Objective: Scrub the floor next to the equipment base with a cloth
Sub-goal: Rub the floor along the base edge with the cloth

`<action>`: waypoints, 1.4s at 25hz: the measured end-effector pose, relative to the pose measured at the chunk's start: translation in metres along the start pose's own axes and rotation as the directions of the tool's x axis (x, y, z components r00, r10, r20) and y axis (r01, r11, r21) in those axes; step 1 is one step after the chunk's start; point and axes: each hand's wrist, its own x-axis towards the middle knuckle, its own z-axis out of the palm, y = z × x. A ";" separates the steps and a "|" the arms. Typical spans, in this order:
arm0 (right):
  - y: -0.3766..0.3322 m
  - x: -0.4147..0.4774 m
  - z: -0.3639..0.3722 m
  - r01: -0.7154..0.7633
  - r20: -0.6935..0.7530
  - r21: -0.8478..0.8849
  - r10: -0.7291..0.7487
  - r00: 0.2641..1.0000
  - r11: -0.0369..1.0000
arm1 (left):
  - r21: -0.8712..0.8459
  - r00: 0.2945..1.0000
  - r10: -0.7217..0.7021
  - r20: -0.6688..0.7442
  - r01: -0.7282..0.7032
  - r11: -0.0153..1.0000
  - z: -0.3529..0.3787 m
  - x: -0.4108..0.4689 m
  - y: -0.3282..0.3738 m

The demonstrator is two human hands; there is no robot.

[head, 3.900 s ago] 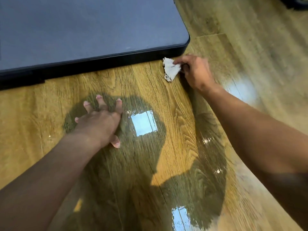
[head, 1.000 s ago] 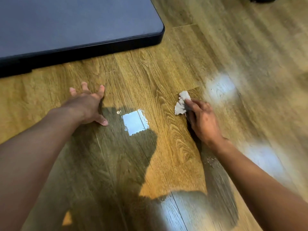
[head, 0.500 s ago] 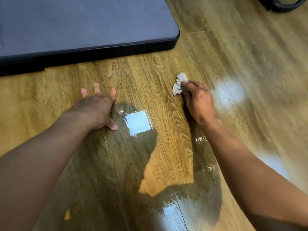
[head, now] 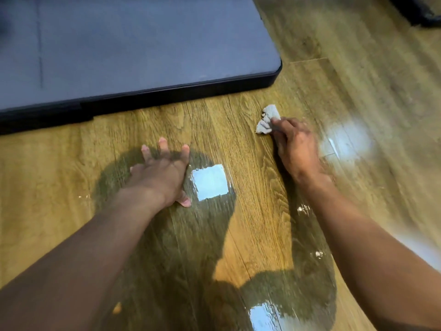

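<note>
A small crumpled white cloth (head: 267, 119) lies pressed on the wooden floor (head: 226, 130), a short way in front of the rounded near corner of the dark equipment base (head: 143, 56). My right hand (head: 296, 146) holds the cloth under its fingertips, with the cloth sticking out ahead of the fingers. My left hand (head: 162, 175) rests flat on the floor with fingers spread, left of the cloth and in front of the base's black front edge.
The glossy floor shows bright ceiling-light reflections (head: 210, 182) beside my left hand and further right. A dark object (head: 424, 10) sits at the top right corner. Open floor stretches to the right of the base.
My right hand has pushed the cloth forward, from the open floor towards the base's corner. My left hand has stayed planted flat on the floor.
</note>
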 end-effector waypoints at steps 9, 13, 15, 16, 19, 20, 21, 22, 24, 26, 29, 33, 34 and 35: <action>-0.011 0.074 0.012 -0.123 0.005 0.056 0.122 0.992 0.991 | 0.006 1.000 0.001 -0.024 -0.001 1.000 0.001 -0.001 -0.001; -0.032 0.035 0.018 0.011 0.061 0.125 -0.018 0.998 0.992 | 0.012 1.000 0.006 -0.022 -0.005 1.000 0.002 -0.002 0.002; -0.033 0.042 0.014 0.107 0.123 0.136 -0.124 0.985 0.985 | -0.001 0.999 -0.002 -0.032 0.002 1.000 0.002 -0.003 0.001; -0.034 0.053 0.012 0.099 0.136 0.127 -0.116 0.984 0.987 | -0.010 0.999 -0.004 -0.037 0.004 1.000 0.002 -0.003 0.001; -0.040 0.061 0.009 -0.032 0.182 0.178 0.000 0.983 0.984 | -0.018 0.999 -0.016 -0.050 0.015 1.000 -0.001 -0.006 0.001; -0.041 0.046 0.004 -0.020 0.195 0.198 -0.020 0.981 0.980 | -0.014 0.999 -0.023 -0.044 0.022 1.000 -0.002 -0.007 0.002; -0.039 0.023 -0.002 0.043 0.185 0.210 -0.083 0.979 0.977 | -0.008 0.999 -0.027 -0.035 0.027 1.000 -0.003 -0.007 0.003; -0.034 -0.004 -0.010 0.129 0.171 0.203 -0.165 0.971 0.971 | -0.006 0.999 -0.030 -0.029 0.029 1.000 -0.004 -0.006 0.005; -0.022 -0.051 -0.029 0.241 0.199 0.176 -0.274 0.941 0.955 | -0.013 0.999 -0.034 -0.017 0.033 0.999 -0.004 -0.005 0.006; -0.017 -0.048 -0.030 0.259 0.220 0.172 -0.293 0.930 0.950 | -0.019 0.999 -0.032 -0.006 0.032 0.999 -0.003 -0.005 0.005; -0.035 -0.015 -0.023 0.157 0.243 0.147 -0.190 0.951 0.977 | -0.006 0.999 -0.026 -0.022 0.026 1.000 -0.007 -0.008 0.005; -0.020 -0.081 -0.047 0.227 0.264 0.165 -0.264 0.928 0.960 | -0.012 0.999 -0.041 -0.013 0.040 0.999 -0.011 -0.010 0.004; -0.014 -0.108 -0.058 0.261 0.270 0.171 -0.300 0.915 0.950 | -0.012 0.999 -0.040 -0.018 0.039 0.999 -0.010 -0.008 0.004; -0.011 -0.122 -0.064 0.289 0.277 0.184 -0.332 0.902 0.940 | -0.014 0.999 -0.042 -0.028 0.042 0.999 -0.009 -0.007 0.003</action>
